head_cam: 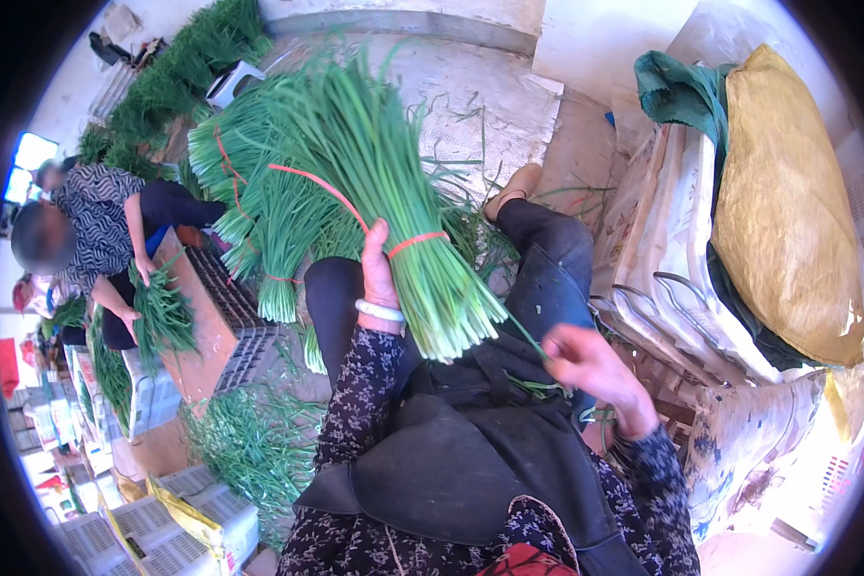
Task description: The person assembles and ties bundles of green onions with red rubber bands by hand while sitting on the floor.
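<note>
My left hand (380, 277) grips a large bundle of green Chinese chives (410, 201), pale cut ends towards me. An orange-red tie (417, 243) circles the bundle near its lower part, and a long strip (324, 183) of the same colour runs from my left thumb over the leaves. My right hand (583, 360), at the lower right of the bundle, pinches the end of a thin green stalk (524, 330) that reaches back to the cut ends. Tied bundles (277, 288) lie beyond my left hand.
Another person (108, 216) sits at the left, handling greens over a wooden board (201, 324). Loose leaves (252, 432) cover the floor at the lower left, near a printed box (180, 518). White crates (662, 237) and a full yellow sack (785, 209) stand at the right.
</note>
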The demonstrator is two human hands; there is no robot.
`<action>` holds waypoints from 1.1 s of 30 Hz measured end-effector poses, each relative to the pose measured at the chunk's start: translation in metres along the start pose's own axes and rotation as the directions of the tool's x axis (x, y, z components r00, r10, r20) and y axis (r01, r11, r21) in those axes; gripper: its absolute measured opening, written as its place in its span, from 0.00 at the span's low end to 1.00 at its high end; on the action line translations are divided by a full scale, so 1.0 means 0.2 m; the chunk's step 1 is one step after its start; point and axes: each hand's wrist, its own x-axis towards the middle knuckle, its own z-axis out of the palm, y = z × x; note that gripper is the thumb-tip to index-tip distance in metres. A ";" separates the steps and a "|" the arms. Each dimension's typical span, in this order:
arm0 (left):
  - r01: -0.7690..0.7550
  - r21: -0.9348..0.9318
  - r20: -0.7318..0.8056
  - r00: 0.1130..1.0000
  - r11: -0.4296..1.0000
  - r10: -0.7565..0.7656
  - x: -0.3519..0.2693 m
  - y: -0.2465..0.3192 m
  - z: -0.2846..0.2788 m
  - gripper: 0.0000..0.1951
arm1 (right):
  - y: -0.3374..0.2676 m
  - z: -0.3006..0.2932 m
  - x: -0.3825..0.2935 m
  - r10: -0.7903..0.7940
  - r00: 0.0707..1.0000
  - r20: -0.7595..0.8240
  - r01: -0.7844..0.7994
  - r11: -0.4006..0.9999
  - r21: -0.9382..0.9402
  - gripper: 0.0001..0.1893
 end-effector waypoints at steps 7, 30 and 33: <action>0.001 -0.229 0.210 0.976 0.973 0.049 -0.01 0.04 0.06 0.43 | 0.79 -0.36 -0.70 0.222 0.906 -0.361 -0.423 0.517 -0.744 0.10; 0.091 0.058 0.310 0.945 0.994 -0.104 -0.15 -0.09 0.10 0.42 | -0.23 0.24 0.56 -0.764 0.610 -0.211 0.428 0.542 -0.723 0.11; 0.072 0.051 0.111 0.991 0.996 -0.078 -0.16 -0.11 0.12 0.42 | -0.21 0.25 0.54 -0.745 0.636 -0.201 0.398 0.541 -0.741 0.11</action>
